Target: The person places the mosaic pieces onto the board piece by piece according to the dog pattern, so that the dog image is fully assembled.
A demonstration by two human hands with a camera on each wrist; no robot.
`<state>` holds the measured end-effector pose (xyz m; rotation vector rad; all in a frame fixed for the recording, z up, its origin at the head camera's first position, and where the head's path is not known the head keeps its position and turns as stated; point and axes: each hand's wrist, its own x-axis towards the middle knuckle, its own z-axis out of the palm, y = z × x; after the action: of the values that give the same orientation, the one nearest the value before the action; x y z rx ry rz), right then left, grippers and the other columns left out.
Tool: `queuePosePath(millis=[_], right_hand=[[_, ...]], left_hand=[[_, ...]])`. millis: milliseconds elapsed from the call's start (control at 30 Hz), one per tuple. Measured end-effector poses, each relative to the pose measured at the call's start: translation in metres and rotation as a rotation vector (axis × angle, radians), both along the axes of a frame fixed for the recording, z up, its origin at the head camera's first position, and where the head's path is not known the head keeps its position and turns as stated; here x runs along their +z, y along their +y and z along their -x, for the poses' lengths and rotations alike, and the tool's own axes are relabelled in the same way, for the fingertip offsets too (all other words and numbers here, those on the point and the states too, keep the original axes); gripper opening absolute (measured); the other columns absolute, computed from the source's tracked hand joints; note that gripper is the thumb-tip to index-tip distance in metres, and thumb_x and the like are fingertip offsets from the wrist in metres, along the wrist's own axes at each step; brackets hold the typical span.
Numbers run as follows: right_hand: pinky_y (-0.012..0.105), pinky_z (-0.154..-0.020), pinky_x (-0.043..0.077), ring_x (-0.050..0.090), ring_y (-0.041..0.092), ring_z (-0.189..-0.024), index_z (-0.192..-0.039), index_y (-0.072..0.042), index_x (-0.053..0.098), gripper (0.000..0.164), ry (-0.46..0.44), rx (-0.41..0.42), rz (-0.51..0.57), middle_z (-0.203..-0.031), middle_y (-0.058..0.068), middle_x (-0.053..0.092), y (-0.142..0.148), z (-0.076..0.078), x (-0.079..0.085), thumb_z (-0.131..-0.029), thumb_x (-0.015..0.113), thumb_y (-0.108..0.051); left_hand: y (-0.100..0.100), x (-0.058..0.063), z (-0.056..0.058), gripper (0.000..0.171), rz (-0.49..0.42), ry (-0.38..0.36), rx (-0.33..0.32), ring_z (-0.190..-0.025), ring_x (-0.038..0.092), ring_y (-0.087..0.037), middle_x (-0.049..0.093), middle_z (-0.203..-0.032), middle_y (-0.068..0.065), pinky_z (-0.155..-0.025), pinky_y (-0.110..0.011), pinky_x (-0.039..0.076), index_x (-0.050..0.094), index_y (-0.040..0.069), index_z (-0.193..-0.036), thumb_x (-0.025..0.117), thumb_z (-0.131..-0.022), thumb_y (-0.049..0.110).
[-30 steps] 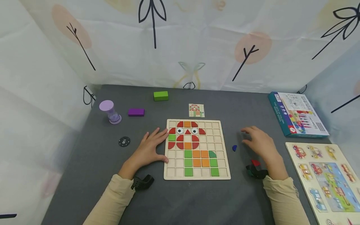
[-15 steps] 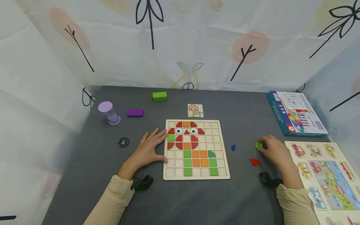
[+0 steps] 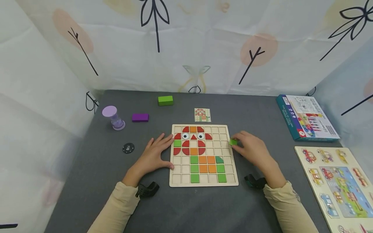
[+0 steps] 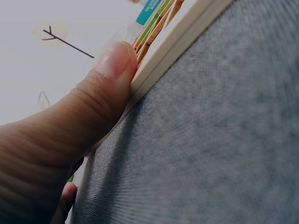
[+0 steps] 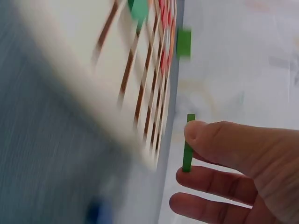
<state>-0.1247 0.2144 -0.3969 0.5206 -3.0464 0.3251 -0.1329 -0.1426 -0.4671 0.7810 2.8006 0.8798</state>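
Observation:
A wooden grid board (image 3: 215,149) lies mid-table, with red, orange and green tiles and two eye tiles in its cells. My left hand (image 3: 154,152) rests against its left edge, fingers spread; in the left wrist view the thumb (image 4: 112,70) touches the board's side (image 4: 159,60). At the board's right edge, my right hand (image 3: 253,149) pinches a thin green square tile (image 3: 233,142) between thumb and fingers. In the right wrist view that tile (image 5: 188,149) is seen edge-on, apart from the board (image 5: 70,37). A small picture card (image 3: 202,115) lies behind the board.
On the left are a purple hourglass-shaped object (image 3: 113,118), a purple block (image 3: 140,117) and a round black disc (image 3: 128,148). A green block (image 3: 165,100) stands at the back. A box (image 3: 309,118) and a picture puzzle (image 3: 335,184) occupy the right. A blurred blue piece (image 5: 99,212) lies beside the board.
My right hand picked up the green tile at the right and carried it left to the board's edge. The hand and arm now cover the loose blue and red pieces in the head view.

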Motion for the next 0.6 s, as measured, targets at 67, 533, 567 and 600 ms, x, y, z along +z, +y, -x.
queuePosePath(millis=[67,533,567,600], right_hand=[[0.033,-0.059,0.047,0.058,0.016,-0.077,-0.1,-0.013,0.064,0.027,0.01,0.046,-0.006,-0.091,0.002,0.06,-0.019,0.003,0.0,-0.076,0.071,-0.022],[0.028,-0.058,0.046,0.053,0.01,-0.07,-0.098,-0.016,0.066,0.023,-0.031,0.16,-0.096,-0.089,-0.003,0.059,-0.07,0.024,-0.015,-0.075,0.07,-0.021],[0.028,-0.058,0.046,0.053,0.01,-0.07,-0.098,-0.016,0.066,0.024,-0.031,0.161,-0.095,-0.089,-0.003,0.059,-0.07,0.024,-0.015,-0.075,0.07,-0.02],[0.028,-0.058,0.046,0.053,0.01,-0.07,-0.099,-0.016,0.065,0.025,-0.034,0.164,-0.096,-0.09,-0.002,0.059,-0.071,0.024,-0.015,-0.075,0.07,-0.02]], left_hand=[[0.0,0.0,0.0,0.105,-0.001,-0.002,0.002,-0.136,0.009,-0.024,0.023,-0.146,0.005,-0.105,-0.053,0.002,0.028,0.02,-0.141,0.071,-0.054,0.06],[0.001,0.0,0.0,0.104,-0.024,0.008,-0.004,-0.136,0.011,-0.026,0.025,-0.146,0.002,-0.104,-0.055,0.004,0.031,0.017,-0.14,0.072,-0.053,0.059],[0.0,0.0,0.0,0.104,-0.023,0.009,-0.003,-0.136,0.012,-0.026,0.025,-0.146,0.002,-0.104,-0.055,0.004,0.031,0.017,-0.14,0.072,-0.053,0.059],[0.0,0.0,0.0,0.105,-0.026,0.009,-0.003,-0.136,0.012,-0.026,0.025,-0.146,0.002,-0.104,-0.055,0.004,0.031,0.017,-0.14,0.072,-0.053,0.059]])
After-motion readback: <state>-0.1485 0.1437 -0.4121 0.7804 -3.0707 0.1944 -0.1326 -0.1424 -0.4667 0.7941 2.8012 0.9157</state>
